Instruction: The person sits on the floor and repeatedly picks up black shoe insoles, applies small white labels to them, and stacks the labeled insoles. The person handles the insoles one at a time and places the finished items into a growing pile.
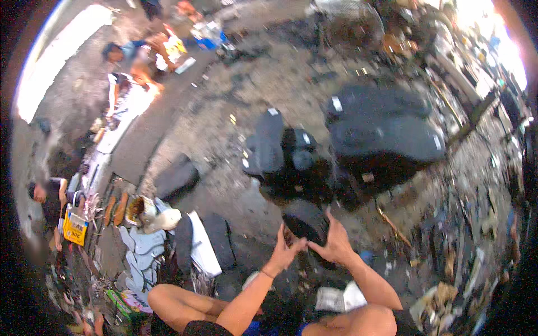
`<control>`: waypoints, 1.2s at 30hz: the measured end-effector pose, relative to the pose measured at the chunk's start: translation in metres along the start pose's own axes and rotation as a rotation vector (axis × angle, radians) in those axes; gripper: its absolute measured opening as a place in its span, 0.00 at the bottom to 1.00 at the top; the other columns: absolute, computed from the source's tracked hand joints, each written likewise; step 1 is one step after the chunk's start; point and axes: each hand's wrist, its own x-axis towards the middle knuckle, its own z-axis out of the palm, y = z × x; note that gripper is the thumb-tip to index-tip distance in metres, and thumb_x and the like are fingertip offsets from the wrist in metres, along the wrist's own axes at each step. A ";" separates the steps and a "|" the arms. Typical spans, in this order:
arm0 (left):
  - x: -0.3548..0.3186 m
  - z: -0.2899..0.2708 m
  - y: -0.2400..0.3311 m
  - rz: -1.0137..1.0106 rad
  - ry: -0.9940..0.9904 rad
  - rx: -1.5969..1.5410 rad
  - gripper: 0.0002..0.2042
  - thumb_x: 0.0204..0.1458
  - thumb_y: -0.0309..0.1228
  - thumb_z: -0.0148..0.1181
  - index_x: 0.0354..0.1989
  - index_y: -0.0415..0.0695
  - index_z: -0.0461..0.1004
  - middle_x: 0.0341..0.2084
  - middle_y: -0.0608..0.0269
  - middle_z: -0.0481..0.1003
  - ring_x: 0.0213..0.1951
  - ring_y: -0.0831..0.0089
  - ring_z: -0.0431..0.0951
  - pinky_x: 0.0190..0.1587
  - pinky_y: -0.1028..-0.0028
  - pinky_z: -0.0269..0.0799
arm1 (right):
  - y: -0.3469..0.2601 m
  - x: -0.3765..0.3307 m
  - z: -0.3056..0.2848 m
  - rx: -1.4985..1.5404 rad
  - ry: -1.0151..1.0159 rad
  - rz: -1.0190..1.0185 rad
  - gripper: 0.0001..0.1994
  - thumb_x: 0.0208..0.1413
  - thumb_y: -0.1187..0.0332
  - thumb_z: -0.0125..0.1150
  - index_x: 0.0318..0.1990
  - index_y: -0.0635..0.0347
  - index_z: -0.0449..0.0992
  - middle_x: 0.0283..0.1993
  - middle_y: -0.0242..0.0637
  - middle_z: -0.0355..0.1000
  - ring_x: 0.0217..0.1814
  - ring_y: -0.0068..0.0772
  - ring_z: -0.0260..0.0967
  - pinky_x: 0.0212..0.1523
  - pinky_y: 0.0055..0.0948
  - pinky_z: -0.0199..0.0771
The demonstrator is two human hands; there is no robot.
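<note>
With the left hand [284, 250] and right hand [335, 242] both closed on the dark rubber piece [306, 220], held low over the littered ground [224, 112] before the knees, keep both grips even while working it.

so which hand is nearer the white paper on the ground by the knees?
Right. The right hand is up on the black part, above the white paper; the left hand grips farther left.
</note>
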 end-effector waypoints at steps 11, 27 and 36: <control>-0.053 0.035 -0.034 -0.014 -0.059 0.748 0.47 0.47 0.48 0.74 0.71 0.36 0.57 0.65 0.39 0.59 0.66 0.43 0.58 0.70 0.53 0.52 | 0.045 -0.091 0.007 0.800 0.073 0.799 0.18 0.66 0.57 0.61 0.48 0.67 0.78 0.50 0.35 0.77 0.55 0.26 0.70 0.55 0.30 0.71; -0.055 0.076 -0.035 0.474 -0.124 1.048 0.46 0.41 0.48 0.73 0.71 0.45 0.60 0.69 0.45 0.58 0.67 0.44 0.58 0.68 0.50 0.54 | 0.033 -0.083 0.061 0.248 0.426 0.614 0.11 0.52 0.63 0.72 0.31 0.62 0.82 0.50 0.53 0.72 0.59 0.53 0.67 0.62 0.44 0.67; -0.010 0.010 -0.002 0.383 0.120 1.105 0.41 0.44 0.50 0.72 0.67 0.45 0.66 0.68 0.42 0.58 0.67 0.40 0.58 0.68 0.43 0.51 | 0.048 -0.176 -0.085 0.301 -0.051 0.733 0.34 0.51 0.53 0.76 0.59 0.65 0.70 0.60 0.49 0.67 0.60 0.44 0.71 0.61 0.42 0.73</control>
